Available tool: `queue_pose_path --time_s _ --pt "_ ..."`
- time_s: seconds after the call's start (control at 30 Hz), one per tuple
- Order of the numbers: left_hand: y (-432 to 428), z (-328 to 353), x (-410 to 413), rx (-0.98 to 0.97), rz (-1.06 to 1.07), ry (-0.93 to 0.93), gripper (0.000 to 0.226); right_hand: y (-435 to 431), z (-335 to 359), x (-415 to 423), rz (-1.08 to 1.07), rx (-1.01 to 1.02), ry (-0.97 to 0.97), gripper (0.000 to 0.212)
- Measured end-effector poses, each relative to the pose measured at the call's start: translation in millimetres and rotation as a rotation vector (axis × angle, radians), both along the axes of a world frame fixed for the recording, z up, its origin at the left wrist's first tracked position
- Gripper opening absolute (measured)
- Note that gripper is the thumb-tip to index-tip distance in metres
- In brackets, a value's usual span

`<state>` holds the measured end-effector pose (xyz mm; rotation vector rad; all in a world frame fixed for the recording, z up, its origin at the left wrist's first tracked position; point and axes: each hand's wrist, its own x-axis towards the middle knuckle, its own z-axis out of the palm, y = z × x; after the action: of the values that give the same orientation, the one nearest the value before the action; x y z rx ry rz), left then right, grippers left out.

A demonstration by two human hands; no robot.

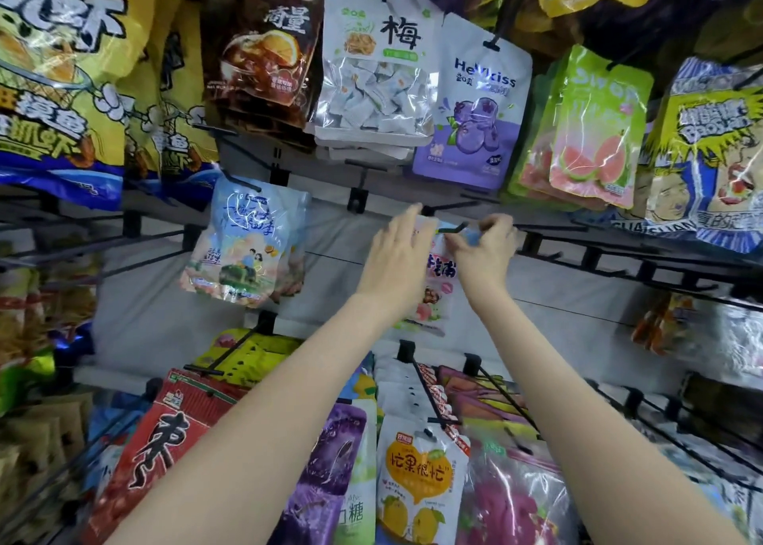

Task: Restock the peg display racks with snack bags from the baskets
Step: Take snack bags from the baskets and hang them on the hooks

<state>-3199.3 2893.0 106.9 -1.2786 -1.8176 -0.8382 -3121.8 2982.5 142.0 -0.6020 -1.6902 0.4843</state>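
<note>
Snack bag [439,274], a white-and-pink pouch with bold dark lettering, a peach picture lower down and a blue top corner, sits between both hands just under a bare black peg [452,206] in the rack's middle row. The right hand [483,247] pinches its top corner with curled fingers. The left hand [398,251] lies over its top-left edge, fingers fairly straight; whether it grasps I cannot tell

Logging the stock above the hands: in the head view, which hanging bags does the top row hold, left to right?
Large yellow bag → brown orange-slice bag → white plum bag → purple blueberry bag → green guava bag → comic-face bag.
</note>
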Motion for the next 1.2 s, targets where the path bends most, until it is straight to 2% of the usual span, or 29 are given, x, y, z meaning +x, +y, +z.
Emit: queue_pose_path --time_s 0.1,0.17,0.23,0.4,0.57,0.67,0.73,0.83,1.0,1.07,1.2 --pt "5.2 -16.0 -12.6 -0.184 0.107 0.126 0.081 -2.8 -18.1 -7.2 -0.252 0.229 -0.157 0.04" --pt "7.8 -22.6 -21.2 -0.268 0.191 0.146 0.087 1.8 -33.4 -13.1 -0.24 0.311 -0.327 0.043" --pt "9.9 -22.6 -26.3 -0.273 0.219 0.155 0.086 10.1 -43.3 -17.5 -0.2 0.332 -0.471 0.053" --pt "18.9 -21.2 -34.6 -0.425 0.211 0.136 0.079 23.8 -44.8 -20.4 -0.168 0.358 -0.628 0.067" --pt "1.5 -28.6 -23.7 -0.419 0.111 0.021 0.074 12.9 -48.9 -13.9 -0.118 0.355 -0.585 0.065" --pt "-29.3 -42.1 -5.0 -0.291 -0.005 -0.067 0.061 -17.6 -67.8 4.8 0.031 0.348 -0.416 0.053" --pt "-59.2 -60.8 11.6 -0.142 -0.168 -0.152 0.053 -51.9 -88.4 26.7 0.155 0.361 -0.359 0.042" --pt "-112.8 -108.4 40.7 0.027 -0.278 -0.203 0.046 -107.0 -124.7 67.4 0.328 0.307 -0.374 0.036" --pt "-189.4 -218.0 109.2 0.022 -0.192 -0.452 0.038 -163.9 -212.1 124.2 0.656 0.176 -0.481 0.03" --pt "-208.6 -278.2 139.2 -0.074 -0.107 -0.59 0.038 -175.3 -273.1 141.4 0.785 0.06 -0.598 0.027" --pt "-241.4 -429.4 210.3 -0.317 0.113 -0.999 0.047 -185.4 -430.4 185.5 0.924 -0.226 -0.894 0.03"
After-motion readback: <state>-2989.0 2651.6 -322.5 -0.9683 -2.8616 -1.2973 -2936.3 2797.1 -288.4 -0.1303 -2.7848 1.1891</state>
